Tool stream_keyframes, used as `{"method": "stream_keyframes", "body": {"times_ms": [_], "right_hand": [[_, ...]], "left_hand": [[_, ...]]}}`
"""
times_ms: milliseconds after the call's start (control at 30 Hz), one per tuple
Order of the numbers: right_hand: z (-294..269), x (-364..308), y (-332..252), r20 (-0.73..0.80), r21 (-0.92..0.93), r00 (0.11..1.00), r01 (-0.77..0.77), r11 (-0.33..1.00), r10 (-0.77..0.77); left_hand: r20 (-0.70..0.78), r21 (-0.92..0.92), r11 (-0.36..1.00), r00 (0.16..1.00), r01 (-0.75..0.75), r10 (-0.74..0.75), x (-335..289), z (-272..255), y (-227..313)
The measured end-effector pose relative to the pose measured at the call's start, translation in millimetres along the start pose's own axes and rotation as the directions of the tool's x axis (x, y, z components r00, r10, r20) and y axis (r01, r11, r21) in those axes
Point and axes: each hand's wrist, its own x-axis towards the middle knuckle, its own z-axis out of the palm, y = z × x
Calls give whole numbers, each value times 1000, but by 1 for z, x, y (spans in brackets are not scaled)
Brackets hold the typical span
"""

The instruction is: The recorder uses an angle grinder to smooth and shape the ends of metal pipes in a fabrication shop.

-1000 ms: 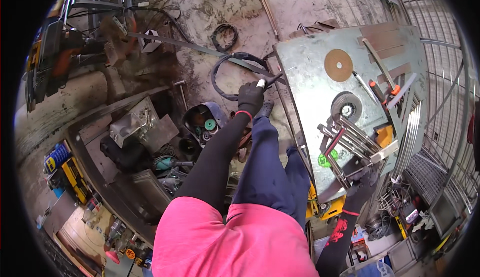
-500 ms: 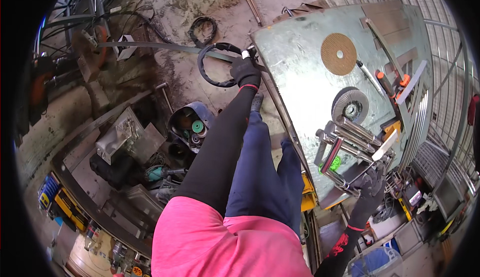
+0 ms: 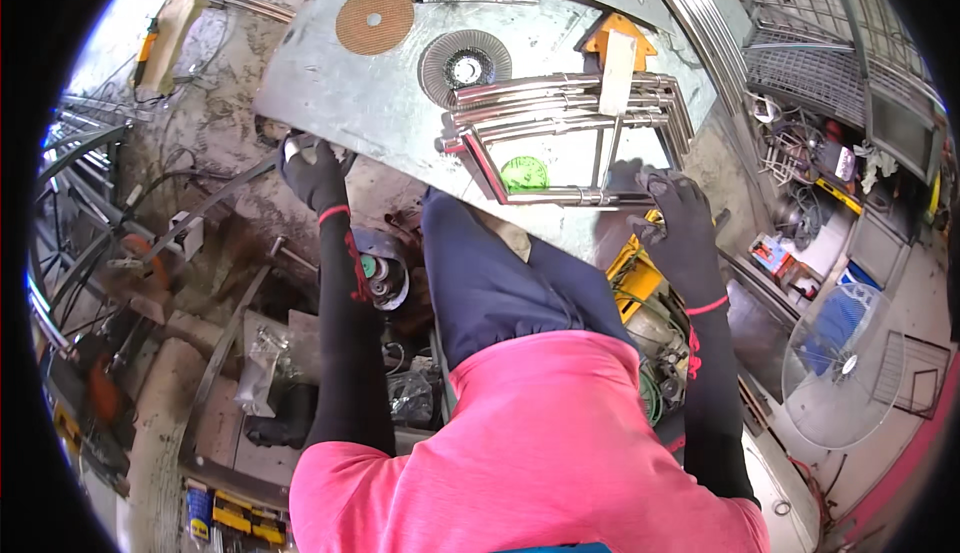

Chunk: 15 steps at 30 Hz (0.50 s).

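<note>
At the left corner of a metal table (image 3: 310,83), the gloved left hand (image 3: 313,173) curled, its grip hidden, while the gloved right hand (image 3: 678,215) met bent shiny tubes (image 3: 560,108) on the table's right half, whether clamped or not could not be told.

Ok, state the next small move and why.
Probably settle the black-gloved right hand on the nearest shiny bent metal tube to steady it: the hand sits beside its right end, while the black-gloved left hand is near the left corner of the grey metal table.
</note>
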Motion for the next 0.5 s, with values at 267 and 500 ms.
{"method": "stream_keyframes", "body": {"times_ms": [267, 500], "right_hand": [[17, 3, 21, -16, -100, 985, 169, 980, -172], [14, 23, 41, 123, -88, 902, 425, 901, -414]], "left_hand": [[332, -462, 884, 938, 73, 97, -74, -202, 213], [334, -372, 662, 571, -651, 750, -156, -185, 354]]}}
